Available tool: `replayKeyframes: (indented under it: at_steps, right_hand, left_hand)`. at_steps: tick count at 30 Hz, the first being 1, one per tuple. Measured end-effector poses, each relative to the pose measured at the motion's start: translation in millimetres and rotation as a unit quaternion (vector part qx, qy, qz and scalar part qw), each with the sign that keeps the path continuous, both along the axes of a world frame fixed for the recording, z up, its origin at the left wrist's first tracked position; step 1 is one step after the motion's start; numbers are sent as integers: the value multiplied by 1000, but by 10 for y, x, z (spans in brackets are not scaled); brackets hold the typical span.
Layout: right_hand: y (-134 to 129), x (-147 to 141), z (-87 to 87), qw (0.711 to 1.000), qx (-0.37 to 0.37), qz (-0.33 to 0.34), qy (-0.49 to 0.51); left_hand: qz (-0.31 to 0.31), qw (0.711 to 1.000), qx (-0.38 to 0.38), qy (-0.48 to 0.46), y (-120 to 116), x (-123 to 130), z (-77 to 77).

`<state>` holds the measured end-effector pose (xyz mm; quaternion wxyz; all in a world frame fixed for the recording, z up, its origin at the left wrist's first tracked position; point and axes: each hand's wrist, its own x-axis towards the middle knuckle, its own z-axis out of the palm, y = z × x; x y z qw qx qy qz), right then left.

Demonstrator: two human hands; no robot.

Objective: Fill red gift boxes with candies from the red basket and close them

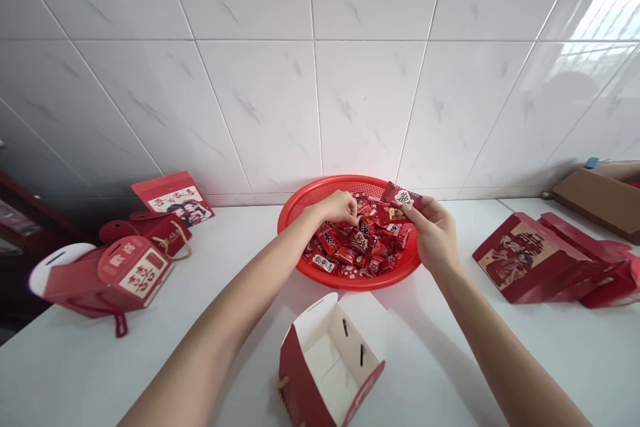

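A red plastic basket with a perforated wall holds a heap of red-wrapped candies. Over the heap, my left hand has its fingers curled together; whatever they grip, if anything, is hidden. At the basket's right rim, my right hand pinches a dark red candy packet with pale lettering between thumb and fingers. Just below the packet lies another red wrapper, which my thumb may also touch. In front of the basket stands an open red gift box, its white inside facing up with nothing in it.
Red gift boxes with handles stand at the left, near a photo-printed red box. On the right are several red paper boxes and a brown cardboard carton. A white tiled wall rises behind the white table.
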<state>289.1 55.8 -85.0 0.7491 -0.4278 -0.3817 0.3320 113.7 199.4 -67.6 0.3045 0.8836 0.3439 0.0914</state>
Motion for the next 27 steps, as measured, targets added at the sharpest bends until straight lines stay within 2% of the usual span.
replayKeyframes:
  at_steps: [4,6,8,10,12,15,18,24,27]
  right_hand:
    - [-6,1,19,1000,16,10,10]
    - [-7,9,23,999,16,34,10]
    - [-5,24,20,998,9,62,2]
    - [0,41,15,996,-3,88,-12]
    - [5,55,12,994,-19,106,-29]
    - [7,61,18,990,-35,122,-66]
    - [3,52,29,988,-31,123,-93]
    - [-12,27,23,991,-39,91,-85]
    - [-26,20,24,992,-47,77,-87]
  left_hand:
    - [27,995,-4,-100,13,-37,52]
    - [40,983,-16,-177,6,-20,84]
    - [48,953,-58,-292,-10,10,115]
    - [51,907,-117,-400,-33,38,138]
    - [50,877,-157,-452,-61,56,149]
    - [46,866,-176,-467,-98,74,147]
    - [36,867,-195,-457,-121,88,136]
    - [8,880,-223,-419,-184,92,171]
    - [-1,901,-228,-368,-230,84,205]
